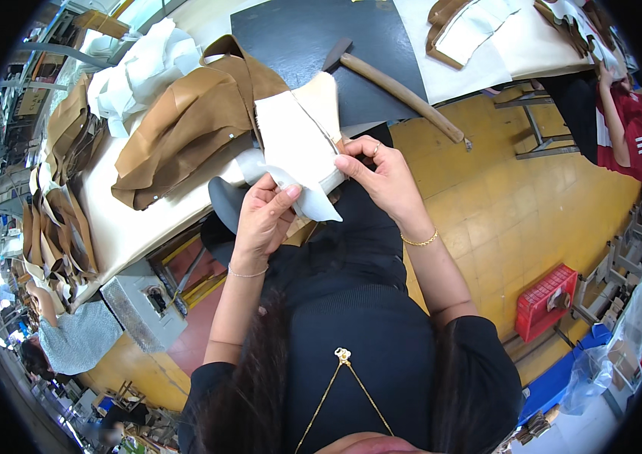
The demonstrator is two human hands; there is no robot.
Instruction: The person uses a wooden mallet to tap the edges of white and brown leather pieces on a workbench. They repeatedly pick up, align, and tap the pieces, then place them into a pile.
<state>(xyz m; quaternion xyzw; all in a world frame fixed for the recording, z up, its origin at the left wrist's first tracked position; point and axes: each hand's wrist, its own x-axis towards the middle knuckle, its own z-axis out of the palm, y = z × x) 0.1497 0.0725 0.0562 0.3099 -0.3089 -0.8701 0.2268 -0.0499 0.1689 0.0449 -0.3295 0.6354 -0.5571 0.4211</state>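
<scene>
My left hand [263, 217] pinches a thin white sheet [310, 200] between thumb and fingers; the sheet curls down to a point above my lap. With thumb and fingers closed, my right hand [383, 175] grips the right edge of a pale leather panel [289, 127], where a narrow brown strip shows. A dark line runs along the panel near that edge. The panel overhangs the near edge of the table and joins or overlaps a large folded brown leather piece [185, 125]; which of the two, I cannot tell.
A wooden-handled hammer [397, 88] lies on a black board [283, 34], its handle reaching past the edge. Crumpled white sheets [147, 72] and more brown leather pieces [60, 227] lie left. A red crate [544, 303] stands right. Other people sit at far left and upper right.
</scene>
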